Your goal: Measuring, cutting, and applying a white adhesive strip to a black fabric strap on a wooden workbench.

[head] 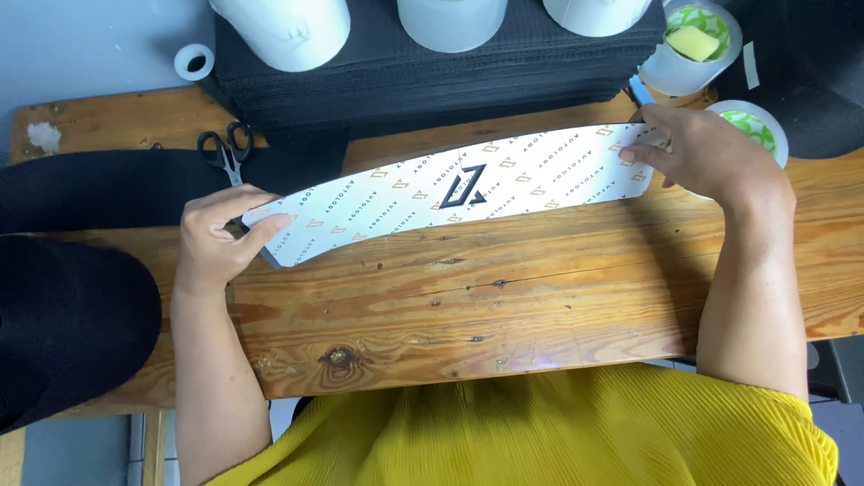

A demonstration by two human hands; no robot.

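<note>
left hand [216, 238] pinched the lower-left end of a long curved white card strip [450, 191], thumb on top and fingers closed under its edge, while right hand [706, 153] clamped the upper-right end the same way, fingertips pressed together on the printed face. the strip, patterned with small gold marks and a dark emblem at its middle, lay stretched across the wooden table [504, 306], rising from about 8 o'clock to 2 o'clock. black-handled scissors [227, 153] rested just beyond the left hand at 12 o'clock from it, on a black fabric piece [108, 184]. a stack of black sheets [432, 76] sat at 12 o'clock from the strip, with white cups [450, 18] standing on it. a small tape roll [193, 61] lay at 11 o'clock. two clear tubs with green inside [697, 40] stood near the right hand at 12 o'clock. a black cap [63, 324] sat at 9 o'clock.
</note>
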